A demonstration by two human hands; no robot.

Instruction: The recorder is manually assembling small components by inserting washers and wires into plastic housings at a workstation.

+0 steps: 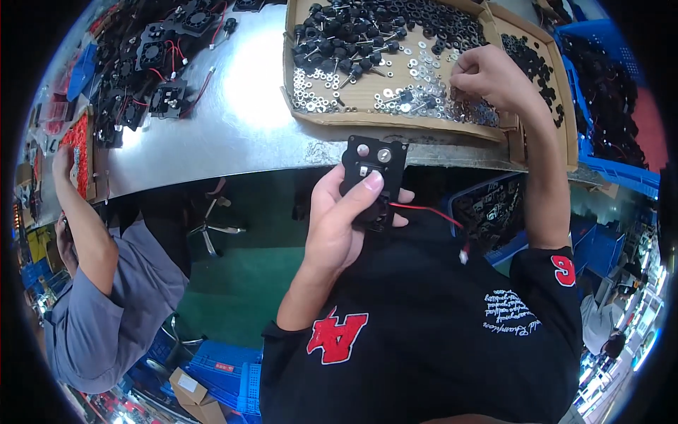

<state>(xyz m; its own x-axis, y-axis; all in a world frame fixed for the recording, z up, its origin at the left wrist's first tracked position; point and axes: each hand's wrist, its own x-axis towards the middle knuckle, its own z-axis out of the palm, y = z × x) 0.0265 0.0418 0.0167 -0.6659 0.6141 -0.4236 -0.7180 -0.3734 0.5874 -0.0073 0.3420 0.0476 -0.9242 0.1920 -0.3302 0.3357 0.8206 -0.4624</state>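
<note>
My left hand (pixel 337 215) grips a black plastic panel (pixel 381 187) in front of my chest, the thumb lying across its face. Two round silver metal pieces show near the panel's upper edge. From its side runs a red and black wire (pixel 429 210) that ends in a white plug (pixel 463 256). My right hand (pixel 491 79) is over the cardboard tray (pixel 339 119), fingers pinched together just above a pile of silver washers (pixel 431 100). Whatever those fingertips hold, if anything, is hidden.
Black knobs with metal shafts (pixel 346 39) and black rings (pixel 452 25) share the tray. Fans with red wires (pixel 152 55) lie on the metal table (pixel 240 134). A co-worker in a grey shirt (pixel 127 304) sits at left. Blue crates (pixel 614 173) stand at right.
</note>
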